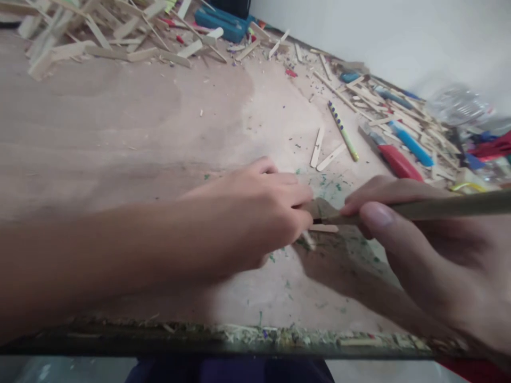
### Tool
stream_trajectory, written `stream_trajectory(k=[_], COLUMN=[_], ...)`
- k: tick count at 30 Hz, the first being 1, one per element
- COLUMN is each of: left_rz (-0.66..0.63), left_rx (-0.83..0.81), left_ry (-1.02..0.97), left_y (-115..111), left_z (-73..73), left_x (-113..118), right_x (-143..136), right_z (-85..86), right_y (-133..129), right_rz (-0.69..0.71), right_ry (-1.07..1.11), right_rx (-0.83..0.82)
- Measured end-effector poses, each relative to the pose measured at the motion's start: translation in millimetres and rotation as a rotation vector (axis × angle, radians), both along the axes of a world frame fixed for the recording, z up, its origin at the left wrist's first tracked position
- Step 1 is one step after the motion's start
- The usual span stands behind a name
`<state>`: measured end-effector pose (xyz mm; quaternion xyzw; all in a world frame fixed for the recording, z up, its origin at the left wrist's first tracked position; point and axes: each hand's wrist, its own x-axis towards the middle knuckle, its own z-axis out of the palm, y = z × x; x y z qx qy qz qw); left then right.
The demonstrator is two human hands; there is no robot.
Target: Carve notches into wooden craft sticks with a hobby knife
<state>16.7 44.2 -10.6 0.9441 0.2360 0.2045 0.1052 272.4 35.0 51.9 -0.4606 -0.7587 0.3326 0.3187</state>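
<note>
My right hand [423,239] is closed around a long, thin-tipped tool with a wooden handle [451,206], its dark tip pointing left. That tip meets small wooden stick pieces [324,228] lying on the wooden table [159,122]. My left hand [271,213] rests on the table with its fingers curled over the other end of these pieces. Its palm side and whatever lies under the fingers are hidden. Green specks are scattered around both hands.
Two short sticks [318,147] and a green pencil [343,131] lie beyond my hands. To the right are a red-handled cutter [399,162], a blue one [411,142] and piled sticks. More sticks [91,32] and a blue box [222,24] stand at the back.
</note>
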Motion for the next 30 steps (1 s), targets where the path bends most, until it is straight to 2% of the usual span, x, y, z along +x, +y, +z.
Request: stream_trajectory(k=[4,8,12,16,21,26,30], left_rz=[0.056,0.096,0.120,0.117,0.114,0.154,0.155], left_rx=[-0.006,-0.082,-0.118,-0.106,-0.102,-0.158,-0.194], left_ry=[-0.022,0.004,0.000,-0.011,-0.016,0.027,0.037], left_y=[1.3,6.2,7.3,5.9,5.5,5.5,6.3], left_z=[-6.5,-3.4,1.7,2.8,2.8,5.1,8.8], left_x=[-0.4,-0.9,0.2,1.8,2.5,4.0,6.1], right_x=[-11.0,-28.6,-42.5,-39.7,-33.9,-43.7,-44.3], right_z=[2.3,17.6,29.6,19.3,-0.2,-3.3,-5.2], right_y=[9.4,19.6,24.3,23.6,19.5,10.4,9.9], right_rz=[-0.107,-0.152,-0.070,0.002,0.016,-0.048,-0.036], right_ry=[0.244,0.404,0.474,0.527,0.565,0.541,0.520], right_rx=[0.039,-0.183,-0.356,-0.386,-0.363,-0.364,-0.320])
